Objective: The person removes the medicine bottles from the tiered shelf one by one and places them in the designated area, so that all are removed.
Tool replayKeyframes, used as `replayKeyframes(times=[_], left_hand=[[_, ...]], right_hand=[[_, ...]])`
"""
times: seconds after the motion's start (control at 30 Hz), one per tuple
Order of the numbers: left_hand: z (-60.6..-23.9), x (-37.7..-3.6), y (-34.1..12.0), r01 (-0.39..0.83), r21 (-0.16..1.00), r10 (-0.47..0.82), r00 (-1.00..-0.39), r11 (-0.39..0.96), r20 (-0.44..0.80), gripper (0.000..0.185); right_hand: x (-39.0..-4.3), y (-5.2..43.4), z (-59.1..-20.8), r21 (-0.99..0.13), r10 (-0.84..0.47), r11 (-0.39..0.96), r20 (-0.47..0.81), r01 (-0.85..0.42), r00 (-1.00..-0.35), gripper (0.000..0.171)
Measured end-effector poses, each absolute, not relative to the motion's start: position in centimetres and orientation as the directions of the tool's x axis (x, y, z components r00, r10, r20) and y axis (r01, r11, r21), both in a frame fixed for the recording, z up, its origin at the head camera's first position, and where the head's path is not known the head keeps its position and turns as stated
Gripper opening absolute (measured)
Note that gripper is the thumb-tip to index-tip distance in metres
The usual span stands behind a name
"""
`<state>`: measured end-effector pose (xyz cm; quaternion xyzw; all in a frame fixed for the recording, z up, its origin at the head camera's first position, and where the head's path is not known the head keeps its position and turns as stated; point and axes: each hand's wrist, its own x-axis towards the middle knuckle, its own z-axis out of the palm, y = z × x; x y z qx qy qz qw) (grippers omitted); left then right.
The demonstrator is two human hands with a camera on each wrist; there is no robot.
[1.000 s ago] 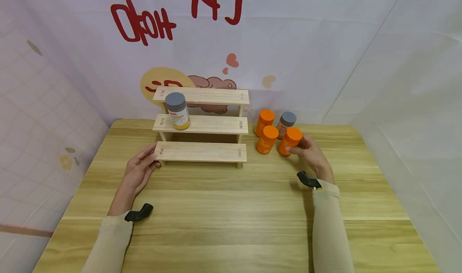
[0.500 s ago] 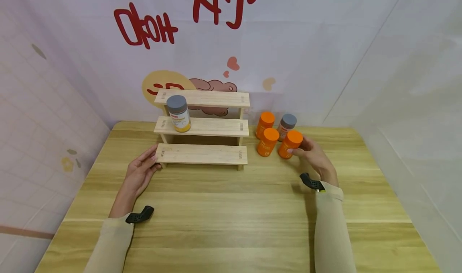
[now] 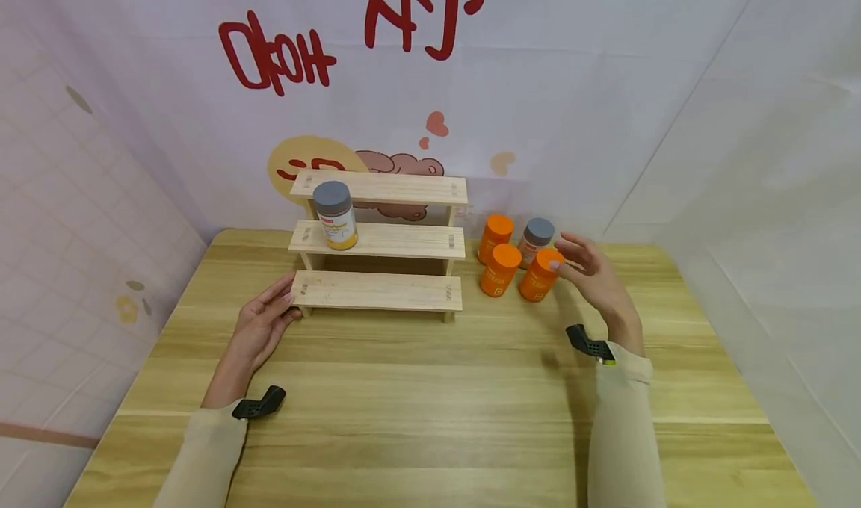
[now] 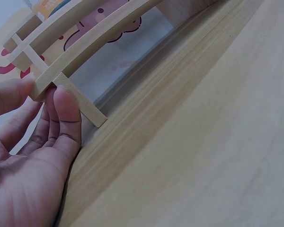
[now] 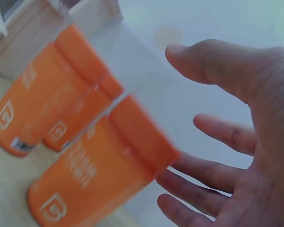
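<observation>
My left hand [image 3: 261, 323] pinches the left end of the lowest board of a three-tier wooden shelf [image 3: 377, 291]; in the left wrist view the thumb lies over the board, with curled fingers [image 4: 66, 113] beneath. A grey-lidded supplement bottle [image 3: 338, 220] stands upright at the left of the middle tier. Right of the shelf, several bottles stand close together on the table. My right hand [image 3: 599, 280], thumb and fingers spread, is beside the front right orange bottle [image 3: 537, 284]. The right wrist view shows nothing gripped in the right hand [image 5: 255, 137].
Among the group are a front left orange bottle [image 3: 499, 278], a rear orange bottle [image 3: 494, 243] and a second grey-lidded bottle [image 3: 531, 248]. A printed cloth wall [image 3: 572, 112] rises behind the wooden table [image 3: 430, 403].
My right hand has let go of the front right orange bottle and drawn up and to the right, its fingers spreading. The left hand still holds the shelf. The head view has shifted slightly.
</observation>
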<state>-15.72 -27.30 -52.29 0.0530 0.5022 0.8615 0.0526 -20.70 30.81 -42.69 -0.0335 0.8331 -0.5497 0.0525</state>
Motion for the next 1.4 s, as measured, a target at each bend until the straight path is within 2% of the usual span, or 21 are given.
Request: replayKeyframes(times=[0.47, 0.7, 1.0, 1.23, 1.4], left_hand=[[-52.3, -15.6, -27.4, -0.045, 0.866, 0.141, -0.989, -0.499, 0.03, 0.058], [-52.3, -15.5, -27.4, -0.034, 0.873, 0.137, -0.99, -0.487, 0.038, 0.055], [-52.0, -15.7, -27.3, -0.027, 0.877, 0.137, -0.99, -0.48, 0.045, 0.061], [-51.8, -15.7, -27.2, -0.04, 0.88, 0.16, -0.986, -0.474, 0.041, 0.064], [-51.9, -15.6, -27.3, -0.04, 0.875, 0.148, -0.988, -0.483, 0.037, 0.064]], right_hand=[[-20.1, 27.5, -39.9, -0.918, -0.165, 0.326, 0.18, -0.226, -0.97, 0.073], [-20.2, 25.0, -40.1, -0.908, -0.202, 0.326, 0.206, -0.264, -0.958, 0.075], [-20.0, 21.3, -40.3, -0.892, -0.262, 0.318, 0.244, -0.322, -0.934, 0.076], [-19.7, 18.4, -40.3, -0.903, -0.287, 0.242, 0.284, -0.356, -0.915, 0.077], [-19.9, 15.9, -40.1, -0.9, -0.353, 0.216, 0.29, -0.379, -0.89, 0.078]])
